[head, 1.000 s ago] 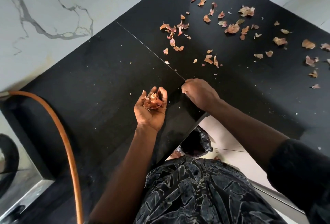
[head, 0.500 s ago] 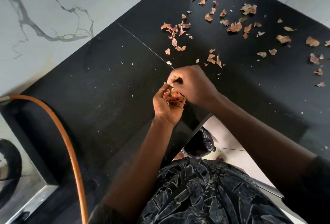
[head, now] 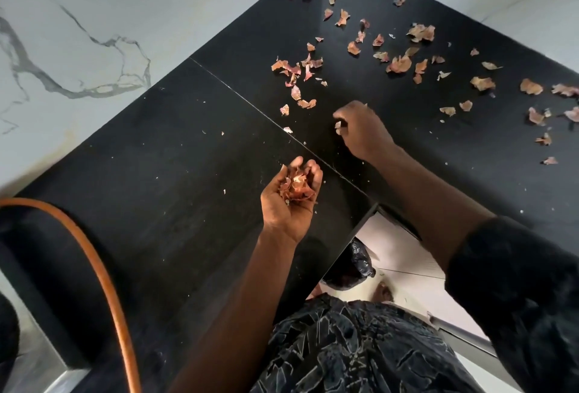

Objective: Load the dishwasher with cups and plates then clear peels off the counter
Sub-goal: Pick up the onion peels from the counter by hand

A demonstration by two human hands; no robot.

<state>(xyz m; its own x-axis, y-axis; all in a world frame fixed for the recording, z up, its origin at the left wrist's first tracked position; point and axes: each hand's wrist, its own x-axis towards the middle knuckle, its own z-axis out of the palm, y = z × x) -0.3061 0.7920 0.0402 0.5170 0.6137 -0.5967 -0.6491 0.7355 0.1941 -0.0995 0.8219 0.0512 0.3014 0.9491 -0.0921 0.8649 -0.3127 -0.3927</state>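
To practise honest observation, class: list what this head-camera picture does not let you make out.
Head view:
- How much the right hand pinches beyond one pale scrap; its curled fingers cover the rest.
- Left hand: pile of peels too bunched to count.
- Scattered peels run past the top and right edges.
- Black bag: mostly behind the counter edge.
- Orange hose: both ends cut off by the frame.
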